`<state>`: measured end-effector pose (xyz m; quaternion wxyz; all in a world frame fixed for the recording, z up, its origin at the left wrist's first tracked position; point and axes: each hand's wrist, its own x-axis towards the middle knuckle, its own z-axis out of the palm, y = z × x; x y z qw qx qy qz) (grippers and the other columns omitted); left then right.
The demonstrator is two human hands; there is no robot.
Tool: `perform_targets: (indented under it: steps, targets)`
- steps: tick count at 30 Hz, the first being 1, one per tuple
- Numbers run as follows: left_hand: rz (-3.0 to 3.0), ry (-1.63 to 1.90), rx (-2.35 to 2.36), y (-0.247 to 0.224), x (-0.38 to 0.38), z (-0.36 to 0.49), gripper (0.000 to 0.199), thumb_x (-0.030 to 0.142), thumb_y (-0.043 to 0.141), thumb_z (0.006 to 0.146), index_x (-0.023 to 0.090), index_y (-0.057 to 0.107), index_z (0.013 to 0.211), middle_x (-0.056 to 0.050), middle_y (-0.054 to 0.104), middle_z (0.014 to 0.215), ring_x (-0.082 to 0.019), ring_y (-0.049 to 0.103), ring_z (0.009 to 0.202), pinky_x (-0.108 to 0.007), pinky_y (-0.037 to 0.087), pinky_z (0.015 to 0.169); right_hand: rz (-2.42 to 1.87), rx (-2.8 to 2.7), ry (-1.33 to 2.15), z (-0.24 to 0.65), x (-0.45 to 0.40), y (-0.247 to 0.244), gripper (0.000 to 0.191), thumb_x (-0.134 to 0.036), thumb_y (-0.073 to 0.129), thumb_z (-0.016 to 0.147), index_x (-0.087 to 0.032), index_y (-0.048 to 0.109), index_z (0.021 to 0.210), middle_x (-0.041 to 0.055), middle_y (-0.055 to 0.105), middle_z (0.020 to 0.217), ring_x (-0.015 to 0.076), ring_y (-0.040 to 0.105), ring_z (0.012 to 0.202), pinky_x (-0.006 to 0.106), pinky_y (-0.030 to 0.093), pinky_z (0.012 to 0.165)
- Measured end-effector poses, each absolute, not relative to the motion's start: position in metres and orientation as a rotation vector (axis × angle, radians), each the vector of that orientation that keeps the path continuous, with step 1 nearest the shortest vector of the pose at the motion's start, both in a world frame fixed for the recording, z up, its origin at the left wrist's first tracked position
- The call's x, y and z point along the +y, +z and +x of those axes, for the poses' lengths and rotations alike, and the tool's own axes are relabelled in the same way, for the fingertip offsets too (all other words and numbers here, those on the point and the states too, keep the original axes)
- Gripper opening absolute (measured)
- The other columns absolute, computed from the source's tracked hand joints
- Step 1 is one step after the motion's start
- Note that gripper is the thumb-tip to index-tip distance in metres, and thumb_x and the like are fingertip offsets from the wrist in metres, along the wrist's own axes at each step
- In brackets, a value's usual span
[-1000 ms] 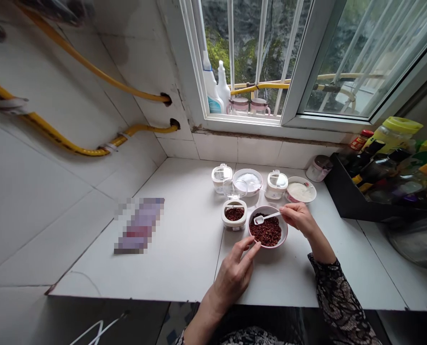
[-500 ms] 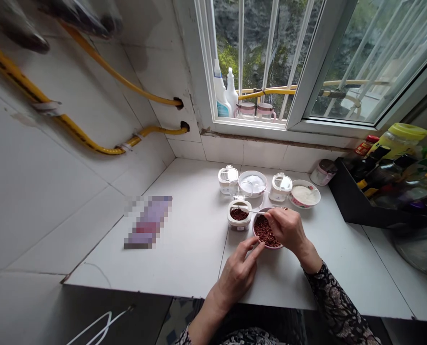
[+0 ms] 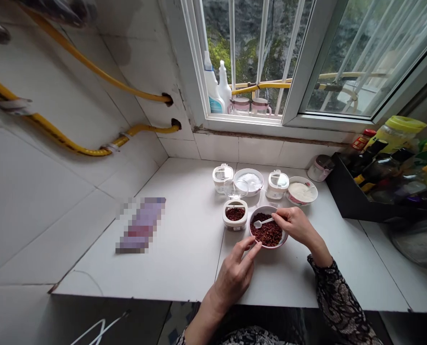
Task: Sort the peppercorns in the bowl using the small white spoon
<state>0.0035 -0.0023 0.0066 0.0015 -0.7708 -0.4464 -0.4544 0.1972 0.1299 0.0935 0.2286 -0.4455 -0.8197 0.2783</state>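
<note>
Head view: right hand (image 3: 294, 224), pinching small white plastic spoon (image 3: 264, 222) | left hand (image 3: 235, 271), fingers parted, fingertips at rim of round white bowl (image 3: 285, 235) of dark-red granules, right of cream-rimmed clear jar (image 3: 235, 223).

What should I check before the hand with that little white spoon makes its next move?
1. Spoon held by its handle in the right hand: ok.
2. Left hand touching the rim of the bowl: ok.
3. Neighbouring jar open at the top: ok.
4. Scoop loaded with dark red pieces: not ok, it looks empty.
5. Room left in that jar: cannot tell, its depth is unclear.
</note>
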Motion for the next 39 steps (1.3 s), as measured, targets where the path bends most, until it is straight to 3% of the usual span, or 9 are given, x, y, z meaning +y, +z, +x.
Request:
perform_targets:
  steps: [9, 14, 25, 33, 39]
  targets:
    - [-2.420, -1.437, -1.403, 0.006, -0.003, 0.003, 0.057, -0.002, 0.043, 0.093, 0.020, 0.049, 0.145, -0.015, 0.060, 0.128, -0.021, 0.066, 0.116, -0.034, 0.062, 0.095, -1.225, -2.137, 0.991, 0.203, 0.134, 0.094, 0.045, -0.049, 0.047, 0.088, -0.022, 0.036, 0.054, -0.0034, 0.034, 0.053, 0.0117, 0.032, 0.053, 0.027, 0.024, 0.051]
    - [-2.421, -1.427, -1.400, 0.006, -0.003, 0.004, 0.058, -0.004, 0.043, 0.092, 0.019, 0.050, 0.145, -0.016, 0.059, 0.129, -0.021, 0.065, 0.118, -0.034, 0.062, 0.096, -1.234, -2.185, 0.943, 0.202, 0.132, 0.094, 0.045, -0.045, 0.050, 0.087, -0.022, 0.034, 0.052, -0.0033, 0.033, 0.051, 0.0115, 0.031, 0.052, 0.027, 0.022, 0.049]
    - [-2.411, -1.446, -1.385, 0.006, -0.002, 0.003, 0.053, -0.004, 0.044, 0.093, 0.016, 0.053, 0.141, -0.016, 0.059, 0.129, -0.020, 0.065, 0.118, -0.033, 0.061, 0.097, -1.192, -2.065, 1.258, 0.208, 0.135, 0.095, 0.049, -0.056, 0.054, 0.085, -0.020, 0.049, 0.054, -0.0033, 0.038, 0.051, 0.0102, 0.033, 0.050, 0.025, 0.024, 0.047]
    - [-2.414, -1.432, -1.389, 0.006, -0.003, 0.003, 0.054, -0.004, 0.045, 0.093, 0.017, 0.053, 0.141, -0.016, 0.059, 0.129, -0.021, 0.065, 0.118, -0.033, 0.061, 0.098, -1.227, -2.186, 1.120, 0.205, 0.133, 0.093, 0.047, -0.050, 0.053, 0.086, -0.021, 0.039, 0.052, -0.0032, 0.034, 0.053, 0.0107, 0.032, 0.053, 0.025, 0.023, 0.048]
    - [-2.417, -1.443, -1.396, 0.007, -0.002, 0.004, 0.054, -0.003, 0.043, 0.094, 0.018, 0.051, 0.143, -0.016, 0.060, 0.129, -0.021, 0.065, 0.118, -0.034, 0.062, 0.096, -1.175, -2.215, 1.206, 0.208, 0.132, 0.095, 0.047, -0.050, 0.055, 0.087, -0.019, 0.047, 0.053, -0.0034, 0.038, 0.053, 0.0106, 0.034, 0.053, 0.025, 0.026, 0.048]
